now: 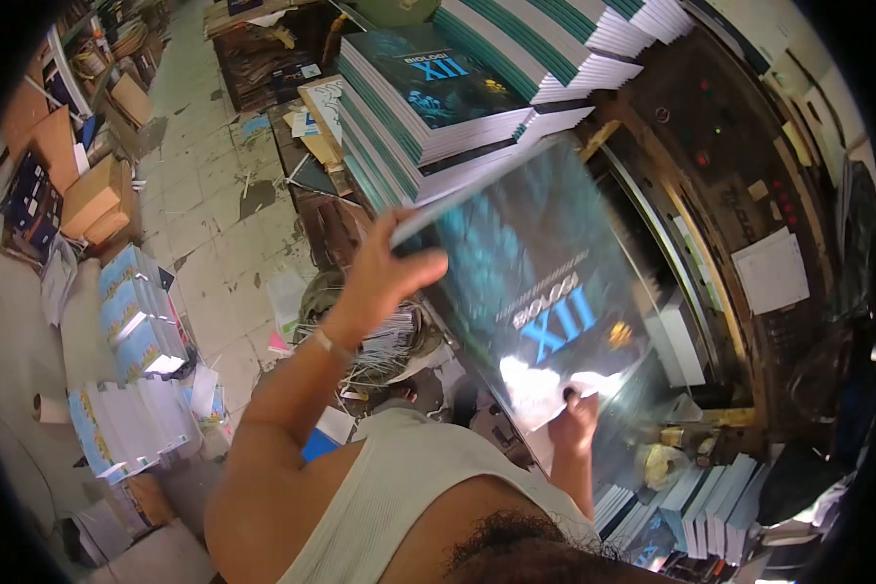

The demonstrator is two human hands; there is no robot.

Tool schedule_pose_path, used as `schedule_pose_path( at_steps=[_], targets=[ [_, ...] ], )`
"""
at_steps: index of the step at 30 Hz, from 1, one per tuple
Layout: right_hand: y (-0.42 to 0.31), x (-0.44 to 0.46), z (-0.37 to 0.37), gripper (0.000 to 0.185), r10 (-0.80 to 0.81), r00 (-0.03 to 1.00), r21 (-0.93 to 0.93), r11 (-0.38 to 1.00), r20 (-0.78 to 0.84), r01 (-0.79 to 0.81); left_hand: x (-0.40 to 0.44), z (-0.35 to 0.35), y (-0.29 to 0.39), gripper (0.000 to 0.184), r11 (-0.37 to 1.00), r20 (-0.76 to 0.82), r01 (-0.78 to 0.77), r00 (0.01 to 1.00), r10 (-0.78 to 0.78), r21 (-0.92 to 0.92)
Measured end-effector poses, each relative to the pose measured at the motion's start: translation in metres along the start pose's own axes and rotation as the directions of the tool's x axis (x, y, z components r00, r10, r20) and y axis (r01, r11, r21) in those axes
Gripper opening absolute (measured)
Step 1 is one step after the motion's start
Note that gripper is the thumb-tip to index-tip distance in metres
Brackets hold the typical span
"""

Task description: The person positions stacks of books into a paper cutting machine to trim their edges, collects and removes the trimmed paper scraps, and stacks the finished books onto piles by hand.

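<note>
A dark teal biology book (516, 253) with "BIOLOGI XII" on its cover is held tilted in front of my chest, slightly smeared by motion. My left hand (384, 277) grips its upper left corner, thumb over the cover and fingers hidden behind. At the lower edge, my right hand (574, 423) pinches the book with its thumb on the glossy cover. I cannot tell whether more than one copy is in my hands. Just beyond the held book rises a tall stack of matching books (428, 83), the top one face up.
On the right stands a machine with a dark panel (720, 146) and a paper sheet (771, 273) on it. More books (715, 506) stand at lower right. Book stacks (131, 428) and cardboard boxes (97, 200) line the left. Paper scraps litter the tiled floor (204, 204).
</note>
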State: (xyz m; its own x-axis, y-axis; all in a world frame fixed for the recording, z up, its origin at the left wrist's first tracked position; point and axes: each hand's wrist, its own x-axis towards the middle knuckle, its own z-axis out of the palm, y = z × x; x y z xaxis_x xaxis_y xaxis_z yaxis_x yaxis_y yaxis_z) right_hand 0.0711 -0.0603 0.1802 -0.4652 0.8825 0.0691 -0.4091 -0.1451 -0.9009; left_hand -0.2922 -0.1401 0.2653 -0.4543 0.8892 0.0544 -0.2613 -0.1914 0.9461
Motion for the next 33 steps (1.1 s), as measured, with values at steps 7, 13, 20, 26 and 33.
schedule_pose_path(
  at_steps=[7, 13, 20, 26, 33],
  targets=[
    [-0.067, 0.147, 0.132, 0.049, -0.064, 0.965, -0.012, 0.997, 0.253, 0.07, 0.134, -0.043, 0.132, 0.076, 0.898, 0.078, -0.407, 0.913, 0.4, 0.164],
    [-0.073, 0.248, 0.202, 0.057, 0.12, 0.964, -0.05, 0.993, 0.239, -0.111, 0.26, -0.103, 0.15, 0.056, 0.93, -0.078, -0.289, 0.946, 0.313, 0.226],
    [-0.06, 0.3, 0.236, 0.056, 0.241, 0.963, -0.08, 0.969, 0.123, -0.232, 0.327, -0.134, 0.136, 0.081, 0.929, -0.107, -0.22, 0.959, 0.261, 0.299],
    [-0.035, 0.318, 0.237, 0.055, 0.307, 0.949, -0.049, 0.951, 0.066, -0.304, 0.32, -0.137, 0.119, 0.086, 0.904, -0.125, -0.119, 0.975, 0.185, 0.411],
    [-0.024, 0.31, 0.231, 0.064, 0.291, 0.956, -0.099, 0.953, 0.039, -0.286, 0.335, -0.159, 0.104, 0.077, 0.913, -0.082, -0.082, 0.989, 0.124, 0.4]
  ],
)
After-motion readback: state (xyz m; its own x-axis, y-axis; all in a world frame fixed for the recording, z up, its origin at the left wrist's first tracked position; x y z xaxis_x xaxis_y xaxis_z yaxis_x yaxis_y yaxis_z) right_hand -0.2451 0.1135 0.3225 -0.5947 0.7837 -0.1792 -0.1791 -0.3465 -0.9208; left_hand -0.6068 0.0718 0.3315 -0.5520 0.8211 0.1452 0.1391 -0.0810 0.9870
